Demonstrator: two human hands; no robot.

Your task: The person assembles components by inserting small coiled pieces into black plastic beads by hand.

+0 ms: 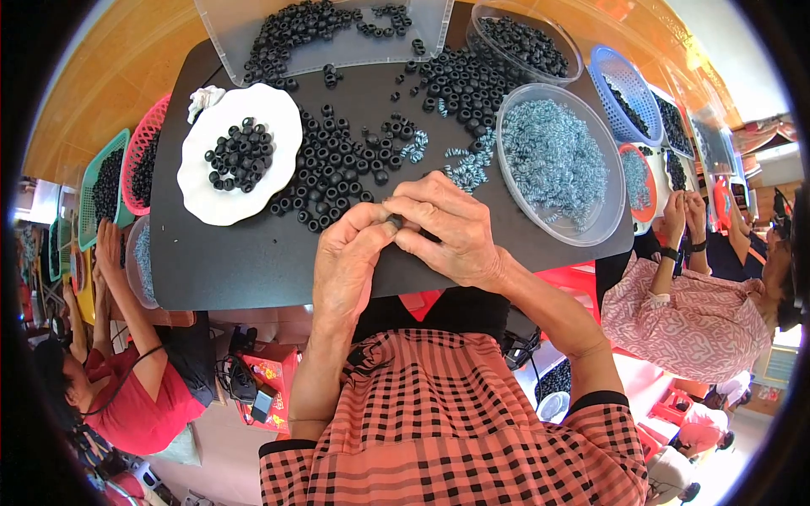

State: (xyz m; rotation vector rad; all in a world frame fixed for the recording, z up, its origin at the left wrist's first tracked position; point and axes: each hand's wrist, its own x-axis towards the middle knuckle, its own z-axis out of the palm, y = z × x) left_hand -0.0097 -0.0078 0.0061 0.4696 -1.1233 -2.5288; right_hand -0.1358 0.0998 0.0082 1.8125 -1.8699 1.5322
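Note:
Both my hands meet over the near edge of the dark table, fingertips pressed together. My left hand (347, 253) pinches a small black rounded piece (394, 221) between thumb and forefinger. My right hand (449, 226) closes on the same piece from the other side; its fingers hide most of it, and whether a spring is in them I cannot tell. Just beyond my hands lie loose black rounded pieces (325, 164) with holes. Small blue-grey springs (469, 171) are scattered to their right, beside a clear round tub of springs (553, 160).
A white wavy-edged plate (202, 185) with black pieces stands at the left. At the back are a clear bin (337, 72) and a clear bowl (569, 72) of black pieces. Co-workers sit on both sides, near a pink basket (135, 156) and a blue basket (612, 80).

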